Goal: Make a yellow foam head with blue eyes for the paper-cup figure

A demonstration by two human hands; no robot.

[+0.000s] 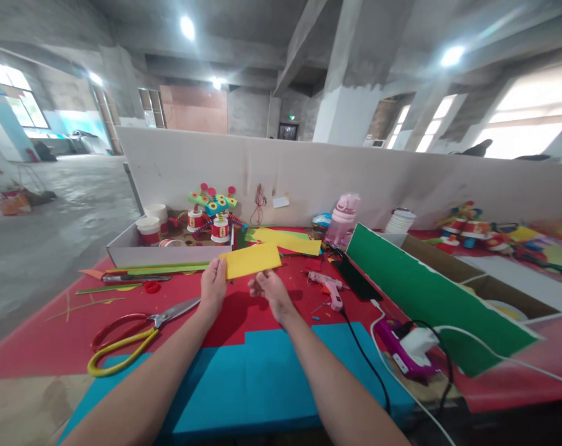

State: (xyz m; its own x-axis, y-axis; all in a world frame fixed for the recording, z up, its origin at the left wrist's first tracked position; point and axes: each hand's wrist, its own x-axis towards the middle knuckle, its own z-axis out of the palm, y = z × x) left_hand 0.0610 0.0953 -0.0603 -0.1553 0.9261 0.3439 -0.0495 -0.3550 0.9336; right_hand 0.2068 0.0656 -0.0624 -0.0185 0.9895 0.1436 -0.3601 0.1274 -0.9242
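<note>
A yellow rectangular piece (252, 261) is raised above the red tabletop. My left hand (213, 286) pinches its left end between thumb and fingers. Just below its right end is my right hand (272, 295), with the fingers curled and partly spread; no object shows in it. Large scissors (156, 321) with red and yellow handles lie to the left, near my left forearm. On the right rests a pink glue gun (330, 290). Blue sheets (257, 378) lie under my forearms.
A white tray (169, 256) holds paper cups and cup figures (220, 229). Yellow and green sheets (290, 240) lie behind my hands. To the right are a pink bottle (343, 220), a green-sided box (429, 297) and a purple power strip (404, 356) with cables.
</note>
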